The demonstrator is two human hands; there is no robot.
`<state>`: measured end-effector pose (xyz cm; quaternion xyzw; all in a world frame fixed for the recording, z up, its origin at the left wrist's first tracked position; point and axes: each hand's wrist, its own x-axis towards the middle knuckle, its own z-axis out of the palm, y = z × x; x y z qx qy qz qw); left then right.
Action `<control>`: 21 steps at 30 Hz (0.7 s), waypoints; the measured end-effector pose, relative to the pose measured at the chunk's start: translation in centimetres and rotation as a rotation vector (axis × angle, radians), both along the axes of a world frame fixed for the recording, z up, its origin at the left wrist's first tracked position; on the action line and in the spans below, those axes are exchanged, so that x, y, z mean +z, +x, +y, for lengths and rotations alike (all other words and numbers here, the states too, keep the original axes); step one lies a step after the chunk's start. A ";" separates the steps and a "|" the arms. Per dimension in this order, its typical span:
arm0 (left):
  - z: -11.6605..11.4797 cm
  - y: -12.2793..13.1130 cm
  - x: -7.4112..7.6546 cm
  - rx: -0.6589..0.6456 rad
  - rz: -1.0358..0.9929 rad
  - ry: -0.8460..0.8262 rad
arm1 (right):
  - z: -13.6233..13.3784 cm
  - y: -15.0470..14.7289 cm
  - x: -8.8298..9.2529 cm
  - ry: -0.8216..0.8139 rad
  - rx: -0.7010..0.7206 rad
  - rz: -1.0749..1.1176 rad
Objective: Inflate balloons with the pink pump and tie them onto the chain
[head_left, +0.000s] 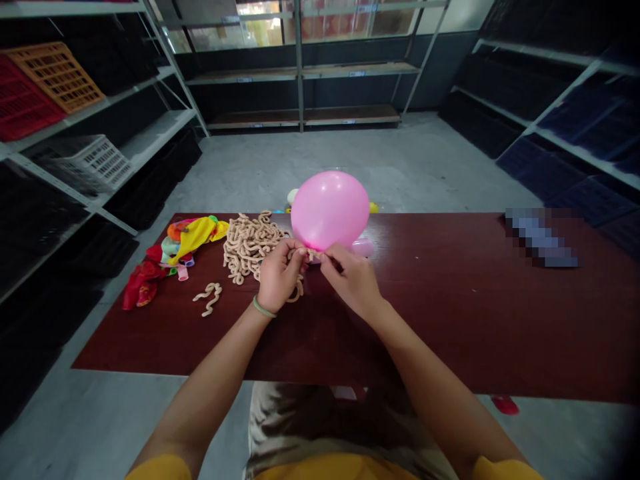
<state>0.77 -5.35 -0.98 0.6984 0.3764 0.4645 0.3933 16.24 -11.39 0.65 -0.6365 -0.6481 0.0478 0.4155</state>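
An inflated pink balloon (330,208) rests just beyond my hands, its neck end toward me. My left hand (279,277) is closed in a pinch beside the neck, with a light green band round the wrist. Facing it, my right hand (354,280) also pinches close to the neck. A short stretch of beige curly cord (314,255) shows between the fingertips of both hands, at the balloon's neck. The exact wrap of the cord is hidden by the fingers. Left of my hands lies a tangled heap of beige cords (250,243).
Uninflated balloons (197,237) in several colours lie at the left of the dark red table (450,320). A loose cord piece (209,298) sits nearer me. A blurred-out object (540,238) is at the right. Shelves (350,70) with crates (70,80) surround the table.
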 end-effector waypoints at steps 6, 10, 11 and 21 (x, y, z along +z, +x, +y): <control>0.0 0.2 -0.1 0.053 0.011 0.038 | 0.1 -0.1 -0.4 0.057 0.023 0.017; 0.0 0.1 -0.1 0.056 0.016 0.049 | 0.0 0.0 -0.5 0.089 0.023 0.000; 0.0 0.0 -0.1 0.056 0.016 0.050 | 0.0 0.0 -0.6 0.099 0.022 -0.007; 1.0 0.1 -1.0 -0.023 -0.100 0.012 | 0.6 0.8 -1.6 0.207 -0.004 -0.218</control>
